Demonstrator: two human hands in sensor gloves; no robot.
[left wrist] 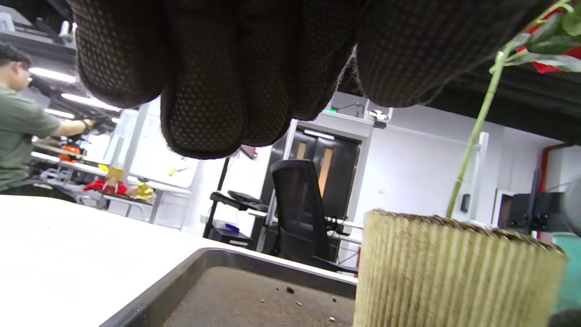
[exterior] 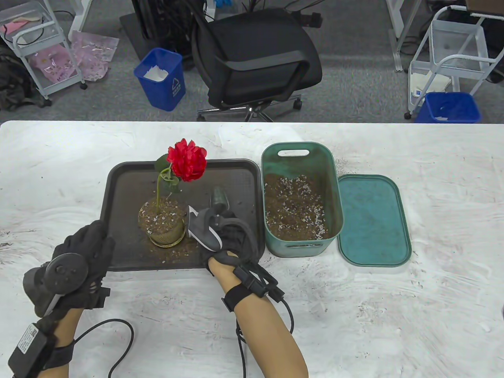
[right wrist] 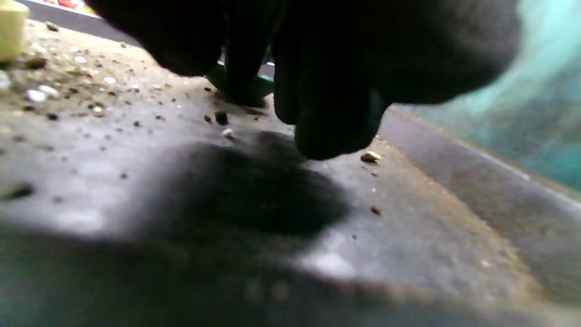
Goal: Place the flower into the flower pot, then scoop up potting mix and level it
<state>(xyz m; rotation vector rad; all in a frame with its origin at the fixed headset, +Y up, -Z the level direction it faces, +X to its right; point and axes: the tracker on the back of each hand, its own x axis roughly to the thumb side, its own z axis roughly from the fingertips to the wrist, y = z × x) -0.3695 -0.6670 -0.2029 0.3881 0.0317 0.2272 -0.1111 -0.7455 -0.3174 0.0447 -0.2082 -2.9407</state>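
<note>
A red flower (exterior: 188, 159) stands upright in the ribbed beige pot (exterior: 167, 236), which is full of speckled potting mix and sits on the dark tray (exterior: 236, 177). My right hand (exterior: 230, 232) lies on the tray just right of the pot, fingers curled over the handle of a dark scoop (exterior: 219, 198) whose blade points away from me. In the right wrist view its fingertips (right wrist: 331, 136) hang just above the gritty tray (right wrist: 181, 190). My left hand (exterior: 84, 246) rests at the tray's left edge and holds nothing. The left wrist view shows the pot (left wrist: 454, 277) and the stem (left wrist: 474, 136).
A green bin (exterior: 293, 146) half full of potting mix stands right of the tray, with its lid (exterior: 374, 220) flat beside it. Spilled mix dots the tray. Beyond the table's far edge stand an office chair (exterior: 256, 59), blue bins and white carts. A person (left wrist: 22, 122) works at another table.
</note>
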